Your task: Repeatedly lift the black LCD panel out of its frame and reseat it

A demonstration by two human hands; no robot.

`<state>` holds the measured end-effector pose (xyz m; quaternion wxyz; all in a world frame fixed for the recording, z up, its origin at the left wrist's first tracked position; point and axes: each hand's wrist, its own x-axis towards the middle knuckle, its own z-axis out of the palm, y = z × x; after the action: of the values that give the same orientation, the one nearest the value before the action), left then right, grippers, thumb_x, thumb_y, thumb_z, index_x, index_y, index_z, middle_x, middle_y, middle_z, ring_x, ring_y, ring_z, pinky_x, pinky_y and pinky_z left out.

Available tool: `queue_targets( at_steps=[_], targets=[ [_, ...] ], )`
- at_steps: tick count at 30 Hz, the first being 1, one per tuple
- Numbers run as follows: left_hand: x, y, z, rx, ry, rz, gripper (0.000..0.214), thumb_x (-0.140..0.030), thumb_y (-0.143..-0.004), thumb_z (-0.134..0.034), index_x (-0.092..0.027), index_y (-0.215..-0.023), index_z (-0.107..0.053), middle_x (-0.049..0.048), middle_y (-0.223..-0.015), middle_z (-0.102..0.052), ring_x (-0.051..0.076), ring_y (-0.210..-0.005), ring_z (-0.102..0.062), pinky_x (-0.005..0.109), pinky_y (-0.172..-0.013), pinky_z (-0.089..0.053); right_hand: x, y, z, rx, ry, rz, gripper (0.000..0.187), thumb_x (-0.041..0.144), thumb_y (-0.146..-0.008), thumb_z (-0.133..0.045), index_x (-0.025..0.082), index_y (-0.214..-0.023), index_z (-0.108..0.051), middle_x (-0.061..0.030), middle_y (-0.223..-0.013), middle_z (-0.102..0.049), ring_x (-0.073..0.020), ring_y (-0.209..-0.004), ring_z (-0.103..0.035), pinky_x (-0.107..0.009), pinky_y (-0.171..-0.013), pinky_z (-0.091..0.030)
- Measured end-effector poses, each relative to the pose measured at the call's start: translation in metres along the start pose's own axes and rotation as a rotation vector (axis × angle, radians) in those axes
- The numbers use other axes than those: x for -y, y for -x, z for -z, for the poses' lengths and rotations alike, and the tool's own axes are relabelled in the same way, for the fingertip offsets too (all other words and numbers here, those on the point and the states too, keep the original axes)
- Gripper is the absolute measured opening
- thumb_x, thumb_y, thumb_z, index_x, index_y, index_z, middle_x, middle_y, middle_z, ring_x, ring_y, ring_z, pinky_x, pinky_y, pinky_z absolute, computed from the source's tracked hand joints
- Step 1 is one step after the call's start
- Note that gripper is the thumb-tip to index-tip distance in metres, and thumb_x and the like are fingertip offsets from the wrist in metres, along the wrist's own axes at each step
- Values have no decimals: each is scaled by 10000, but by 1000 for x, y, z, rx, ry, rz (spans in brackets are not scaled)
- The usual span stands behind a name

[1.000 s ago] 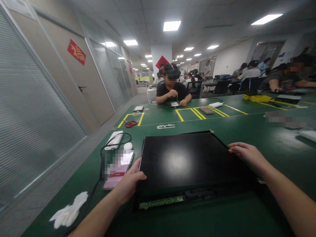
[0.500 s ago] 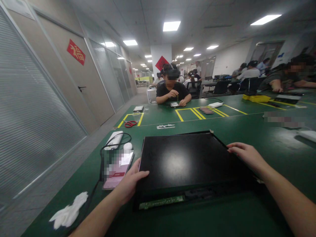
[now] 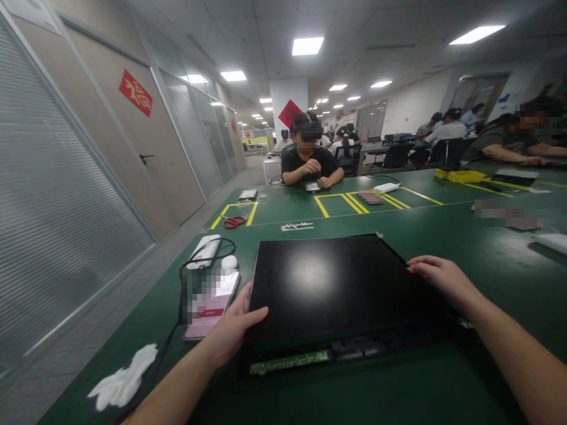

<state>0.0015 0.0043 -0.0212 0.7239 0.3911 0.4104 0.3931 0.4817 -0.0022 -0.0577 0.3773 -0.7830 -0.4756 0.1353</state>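
A flat black display panel (image 3: 336, 289) lies face up over a black frame (image 3: 394, 248) on the green table. Along the near side, a strip of green circuit board (image 3: 290, 361) shows below the panel's edge. My left hand (image 3: 234, 324) grips the panel's left edge, thumb on top and the other fingers round the side, partly hidden. At the far right side, my right hand (image 3: 436, 277) pinches the frame's rim with its fingertips. Whether those fingertips also touch the panel is hard to see.
Left of the panel lie a phone (image 3: 212, 310), a white power bank (image 3: 204, 252) with a black cable, a small white case (image 3: 229, 262) and white gloves (image 3: 124, 378). Beyond are red-handled scissors (image 3: 234, 222) and yellow tape lines. A co-worker (image 3: 310, 159) sits opposite.
The panel's far edge has shifted slightly away from me and covers more of the frame's back rim. Both my hands stay nearly in place. A person's arm at far right has lowered.
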Motion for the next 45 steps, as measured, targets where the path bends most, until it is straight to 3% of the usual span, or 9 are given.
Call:
queue_targets(
  at_steps=[5, 32, 45],
  targets=[
    [-1, 0, 0, -14, -31, 16, 994, -198, -638, -897, -214, -1487, -380, 171, -1479, -596, 384, -1347, -566, 503, -1158, -402, 0, -2, 1, 59, -3, -57, 280, 443, -651, -623, 268, -792, -789, -54, -882, -786, -268, -881, -698, -365, -754, -500],
    [2, 2, -1, 9, -88, -24, 877, -233, -679, -876, -196, -1446, -453, 174, -1533, -543, 372, -1402, -508, 483, -1186, -357, 4, 5, -4, 23, 185, 36, 268, 427, -698, -601, 266, -814, -782, -46, -829, -781, -246, -787, -701, -329, -671, -489],
    [6, -1, 1, 40, -95, -47, 885, -226, -719, -850, -183, -1483, -406, 174, -1563, -506, 349, -1438, -466, 448, -1191, -361, 7, 6, -4, 41, 238, 65, 246, 414, -697, -596, 276, -798, -772, -36, -797, -777, -249, -759, -700, -349, -691, -498]
  ],
)
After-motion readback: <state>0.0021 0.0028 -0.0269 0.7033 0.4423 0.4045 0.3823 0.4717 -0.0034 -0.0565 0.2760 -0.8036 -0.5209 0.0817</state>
